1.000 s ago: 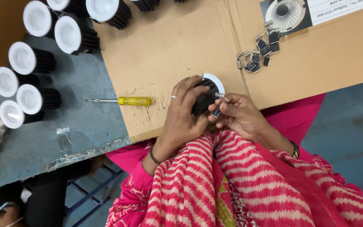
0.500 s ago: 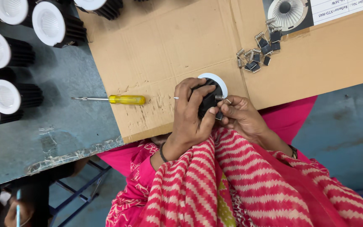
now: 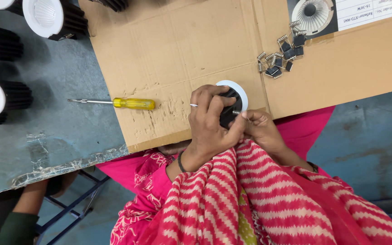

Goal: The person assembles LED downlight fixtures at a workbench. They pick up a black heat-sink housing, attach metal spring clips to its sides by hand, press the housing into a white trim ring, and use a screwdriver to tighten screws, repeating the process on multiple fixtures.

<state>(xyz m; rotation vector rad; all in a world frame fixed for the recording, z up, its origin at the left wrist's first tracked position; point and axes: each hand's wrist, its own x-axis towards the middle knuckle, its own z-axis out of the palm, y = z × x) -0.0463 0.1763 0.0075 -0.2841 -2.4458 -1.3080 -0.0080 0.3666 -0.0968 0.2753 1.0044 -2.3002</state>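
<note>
My left hand [image 3: 210, 121] wraps over a black finned downlight body with a white rim [image 3: 232, 97] that rests face down on a flat cardboard sheet [image 3: 182, 54]. A ring sits on one finger of that hand. My right hand [image 3: 259, 129] is pressed against the light's right side, its fingertips pinching a small metal part there; what exactly it pinches is too small to tell. A red and white patterned cloth drapes over both forearms.
A yellow-handled screwdriver [image 3: 123, 103] lies on the cardboard's left edge. Several spring clips [image 3: 281, 56] are heaped at the upper right. Finished white-faced black downlights [image 3: 53, 18] stand at the far left on the grey table [image 3: 46, 131]. Another person's arm [image 3: 19, 213] shows at lower left.
The view has shifted so the table and lights slid left and up. Both hands stayed on the downlight, with only small finger movement.
</note>
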